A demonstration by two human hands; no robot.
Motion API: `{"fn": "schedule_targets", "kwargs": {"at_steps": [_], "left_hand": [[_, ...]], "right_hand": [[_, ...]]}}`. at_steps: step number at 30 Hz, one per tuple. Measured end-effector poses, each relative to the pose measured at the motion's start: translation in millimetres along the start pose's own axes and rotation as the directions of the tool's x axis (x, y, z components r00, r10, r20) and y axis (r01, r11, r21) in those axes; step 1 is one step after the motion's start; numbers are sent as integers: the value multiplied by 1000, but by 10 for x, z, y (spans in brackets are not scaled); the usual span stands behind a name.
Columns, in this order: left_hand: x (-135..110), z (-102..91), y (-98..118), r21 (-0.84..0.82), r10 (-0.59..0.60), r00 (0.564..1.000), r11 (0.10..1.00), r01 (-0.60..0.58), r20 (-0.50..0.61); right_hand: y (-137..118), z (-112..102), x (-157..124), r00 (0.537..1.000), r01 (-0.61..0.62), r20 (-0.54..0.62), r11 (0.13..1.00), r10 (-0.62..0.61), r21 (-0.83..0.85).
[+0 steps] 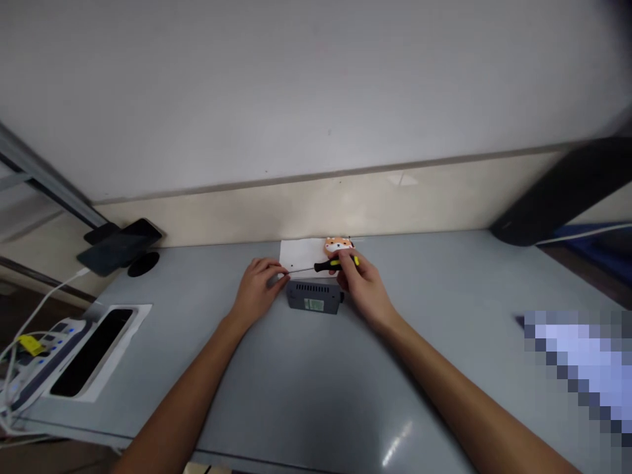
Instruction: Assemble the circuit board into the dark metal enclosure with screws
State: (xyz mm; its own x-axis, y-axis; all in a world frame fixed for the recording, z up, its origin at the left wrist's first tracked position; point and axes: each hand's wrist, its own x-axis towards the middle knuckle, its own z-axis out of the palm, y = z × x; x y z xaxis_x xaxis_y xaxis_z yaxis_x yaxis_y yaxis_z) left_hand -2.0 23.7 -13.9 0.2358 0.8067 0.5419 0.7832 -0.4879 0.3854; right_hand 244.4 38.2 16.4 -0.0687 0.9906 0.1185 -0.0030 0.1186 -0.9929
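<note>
A small dark grey box (315,296) with a row of vent slots and a green label on its near face lies flat on the grey table (306,382), right between the two hands. The right hand (363,284) rests at the box's right end, closed around a screwdriver (326,265) with a black and yellow handle. The tool lies nearly level above the box's far edge, its thin shaft running leftward from the right hand toward the fingertips of the left hand (257,289). The left hand sits at the box's left end, fingers curled narrow and pinched near the shaft's tip; whether they hold a screw or touch the tip is too small to tell.

Just beyond both hands, against the wall, lies a white sheet (299,254), and on its right part, just past the right hand's knuckles, sits a small orange and white figure (338,245).

Well to the left of the left hand, a dark phone (121,247) leans on a black round stand. Nearer the person on that side lies a white tray (96,352) with a black insert, and beside it a power strip (37,352) with white cables. Far to the right of the right hand, a black slanted bar (563,191) rises from the table's far corner.
</note>
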Motion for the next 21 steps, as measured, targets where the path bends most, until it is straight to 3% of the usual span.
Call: {"fn": "schedule_targets", "kwargs": {"at_steps": [5, 13, 21], "left_hand": [[31, 25, -10, 3, 10, 1000, 1000, -10, -26], [101, 1, 37, 133, 52, 997, 989, -59, 61], [213, 155, 18, 70, 86, 995, 993, -90, 58]], "right_hand": [[2, -19, 7, 1000, -12, -8, 1000, 12, -18], [35, -111, 85, 999, -17, -48, 998, 14, -64], [36, -172, 99, 997, -11, -78, 997, 6, -72]]}}
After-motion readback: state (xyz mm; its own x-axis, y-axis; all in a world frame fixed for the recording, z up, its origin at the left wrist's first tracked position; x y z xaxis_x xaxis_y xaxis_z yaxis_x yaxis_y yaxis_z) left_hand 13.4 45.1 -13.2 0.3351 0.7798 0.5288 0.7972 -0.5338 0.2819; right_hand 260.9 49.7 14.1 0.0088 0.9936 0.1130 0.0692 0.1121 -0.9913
